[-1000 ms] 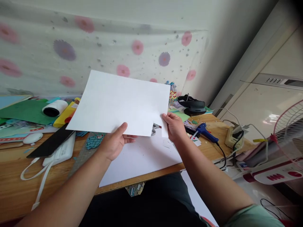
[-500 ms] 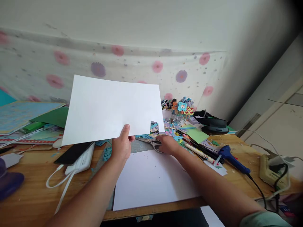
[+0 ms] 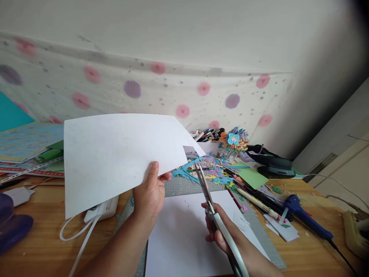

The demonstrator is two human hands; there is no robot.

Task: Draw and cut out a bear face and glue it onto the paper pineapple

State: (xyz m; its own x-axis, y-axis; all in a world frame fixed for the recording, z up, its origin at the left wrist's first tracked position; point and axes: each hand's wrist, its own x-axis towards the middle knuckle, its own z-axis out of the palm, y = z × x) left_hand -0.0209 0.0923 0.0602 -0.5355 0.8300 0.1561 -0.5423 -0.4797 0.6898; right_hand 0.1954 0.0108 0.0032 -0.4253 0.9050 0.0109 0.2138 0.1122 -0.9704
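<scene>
My left hand (image 3: 150, 192) pinches the lower edge of a large white sheet (image 3: 121, 154), thumb in front and fingers behind. A small notch is cut into the sheet's lower right, beside a narrow strip at its corner. Grey-handled scissors (image 3: 211, 207) are in my right hand (image 3: 221, 231), blades pointing up and slightly parted, just below that strip and not visibly touching it. Under both hands, another white sheet (image 3: 178, 231) lies on a grey cutting mat (image 3: 271, 250).
Colourful paper scraps (image 3: 213, 165) cover the mat's back edge. At the right are a green paper (image 3: 250, 175), pens and a blue glue gun (image 3: 305, 219). A white power bank (image 3: 106, 209) with cables and a purple object (image 3: 14, 227) are at the left.
My right hand has lifted the scissors off the table and drawn them nearer, blades upward. The held sheet has tilted and lowered at its left side. The view has shifted slightly left.
</scene>
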